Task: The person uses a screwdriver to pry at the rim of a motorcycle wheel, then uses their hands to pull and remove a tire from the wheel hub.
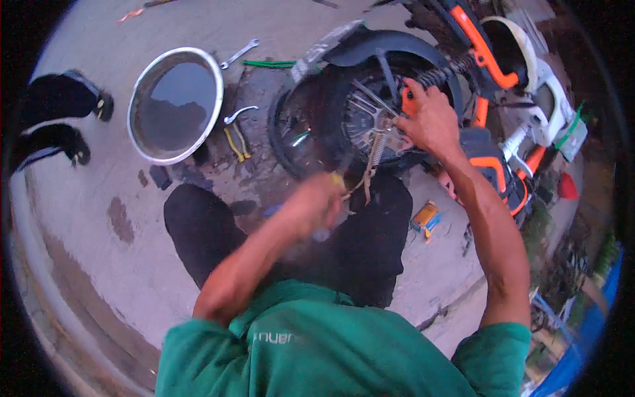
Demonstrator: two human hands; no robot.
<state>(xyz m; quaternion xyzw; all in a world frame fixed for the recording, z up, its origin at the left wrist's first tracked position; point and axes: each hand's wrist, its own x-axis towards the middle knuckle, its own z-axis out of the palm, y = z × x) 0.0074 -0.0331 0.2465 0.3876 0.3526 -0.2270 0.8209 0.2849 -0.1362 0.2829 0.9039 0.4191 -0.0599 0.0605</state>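
Note:
A motorbike wheel with a black tyre (276, 142) lies in front of me beside the orange and black motorbike (486, 59). My left hand (314, 202) is blurred by motion near the wheel's near edge, its fingers curled round a tool with a yellow part (338, 182), whose kind I cannot make out. At the metal hub (364, 126), my right hand (433, 122) grips an orange part (409, 100), its thumb by a thin metal rod. A coil spring (378, 149) runs from the hub toward my knees.
A round metal basin of dark water (218, 99) stands at left. Near it lie a wrench (239, 54), a silver lever (241, 114) and yellow-handled pliers (237, 145). A small blue and yellow box (426, 217) sits by my right knee. Another person's dark shoes (86, 99) are at far left.

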